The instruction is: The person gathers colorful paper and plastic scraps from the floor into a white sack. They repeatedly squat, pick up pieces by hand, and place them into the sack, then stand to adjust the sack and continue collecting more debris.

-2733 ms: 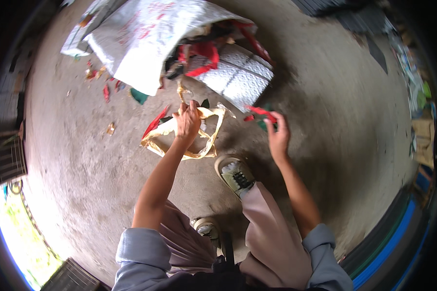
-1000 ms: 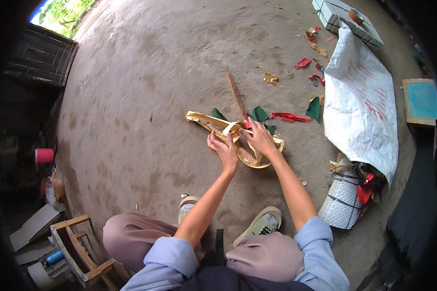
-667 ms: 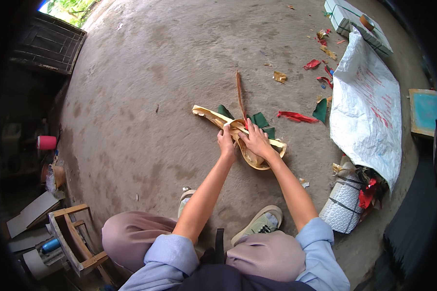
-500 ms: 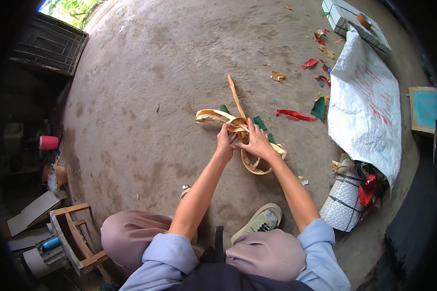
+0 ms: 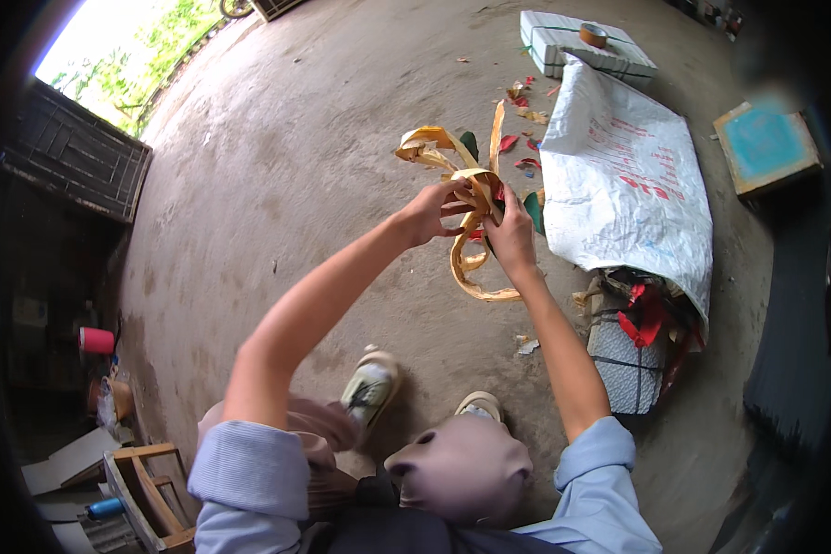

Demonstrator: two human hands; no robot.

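Note:
A tangled bundle of curled tan strips (image 5: 472, 261), looking like used packing tape, is held up in front of me between both hands. My left hand (image 5: 428, 214) pinches its middle from the left, the lower fingers partly spread. On the other side, my right hand (image 5: 511, 227) is closed on the same knot of strips, its thumb hidden in part. Loose ends stick out above, and one long loop hangs below. Just behind the bundle lie a green scrap (image 5: 534, 210) and small red scraps (image 5: 509, 143).
A white woven sack (image 5: 628, 175) lies to the right, with red scraps and a silvery bundle (image 5: 626, 365) at its mouth. Beyond it, a tape roll (image 5: 593, 35) sits on a strapped white slab (image 5: 549, 55). A wooden frame (image 5: 148, 489) stands at lower left.
Both hands have lifted the bundle forward and away from me. The view has shifted right and my feet have moved, so the sack now appears nearer the middle.

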